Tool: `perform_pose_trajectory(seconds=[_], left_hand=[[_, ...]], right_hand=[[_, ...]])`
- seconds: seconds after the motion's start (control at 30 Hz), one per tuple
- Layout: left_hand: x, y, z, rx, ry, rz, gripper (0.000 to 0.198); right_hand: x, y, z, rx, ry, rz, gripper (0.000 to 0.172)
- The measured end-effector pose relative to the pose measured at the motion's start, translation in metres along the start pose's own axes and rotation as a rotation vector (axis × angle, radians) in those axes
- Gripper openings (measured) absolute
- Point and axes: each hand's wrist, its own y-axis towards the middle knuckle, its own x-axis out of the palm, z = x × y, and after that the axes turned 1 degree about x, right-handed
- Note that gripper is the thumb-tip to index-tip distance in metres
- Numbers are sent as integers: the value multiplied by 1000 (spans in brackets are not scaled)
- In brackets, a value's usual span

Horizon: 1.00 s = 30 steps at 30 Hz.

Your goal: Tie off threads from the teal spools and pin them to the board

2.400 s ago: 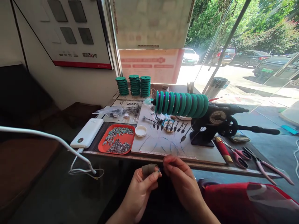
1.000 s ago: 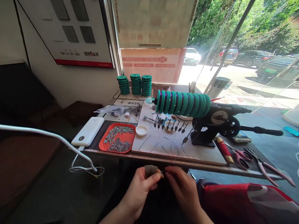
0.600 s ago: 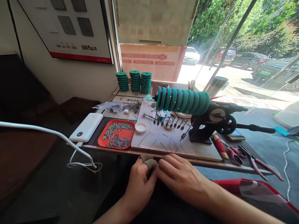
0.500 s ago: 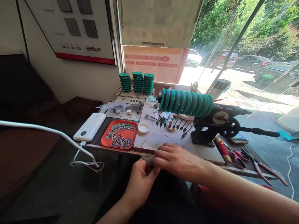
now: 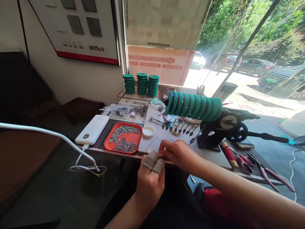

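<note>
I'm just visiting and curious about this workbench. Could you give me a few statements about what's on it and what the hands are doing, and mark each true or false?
1. The red tray holds small metal pieces. True.
2. Three stacks of green discs stand at the back of the table. True.
3. The left hand is bare from wrist to fingertips. False: cloth covers sit on two of its fingers.
4. The white power bank lies right of the tray. False: it lies left of it.
5. The right hand rests on the crank machine. False: it is at the near edge of the white board, apart from the machine.
</note>
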Motion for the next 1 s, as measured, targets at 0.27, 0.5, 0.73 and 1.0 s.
perform_pose_trajectory(seconds=[0.27,0.5,0.73,1.0], left_hand=[[-4,8,-16,173,-197,-103,24],[-14,13,-3,-850,-843,-496,5],[-12,19,4,-1431,-1360,-647,7],[-9,12,5,-1504,-1406,-636,10]], right_hand=[[-8,9,-4,56,95,-56,10],[-2,-45,1,-352,-307,542,9],[37,-79,13,-689,-441,496,16],[64,-78,20,-407,119,561,14]])
